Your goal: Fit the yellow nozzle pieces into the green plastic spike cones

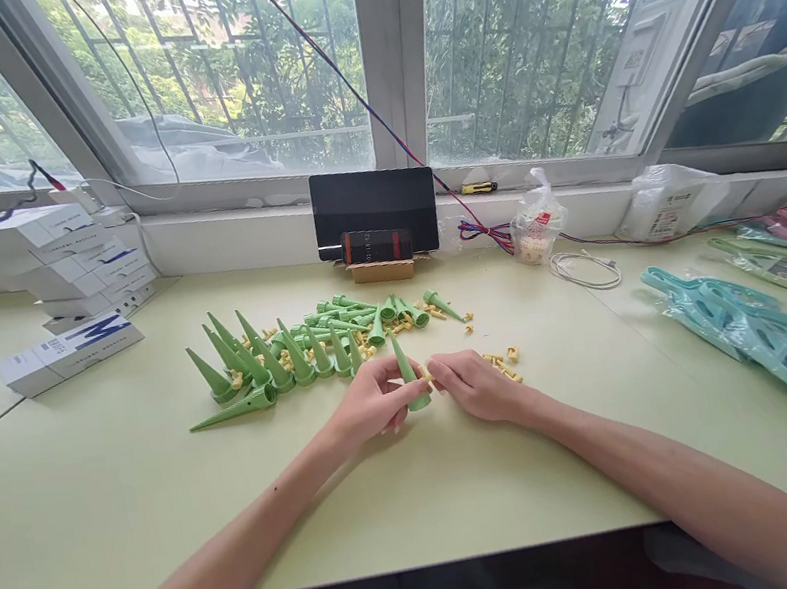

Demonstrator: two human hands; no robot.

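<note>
1. Clamped between thumb and fingers of the left hand [374, 401]: a green cone [404, 364], near the middle of the worktop [131, 493], well back from the front edge. Close to upright, wide end down, tip leaning slightly left.
2. Pinched, by the look of it, between closed thumb and forefinger of the right hand [477, 384]: a small yellow peg [426, 379], right beside the lower part of the cone. Cannot tell whether touching or entering it.
3. Looks light, stiff and hollow, probably moulded plastic; unlikely to crack under a firm grip. Could slide along the smooth taper, so best gripped low, near the broad end, rather than by the tip.
4. For the peg: seems hard, nearly weightless and easy to drop. Best taken by one end, between fingertips.
5. Just beyond the right hand, toward the back edge: loose yellow pegs [505, 371].
6. Left of the left hand, toward the back edge: standing cones [299, 360], with a lying cone [238, 409] in front at the left end. Behind: heaped cones [344, 318], mixed with more pegs.
7. Toward the back left corner: white boxes [73, 353]. Along the right edge: turquoise packages [756, 322].
</note>
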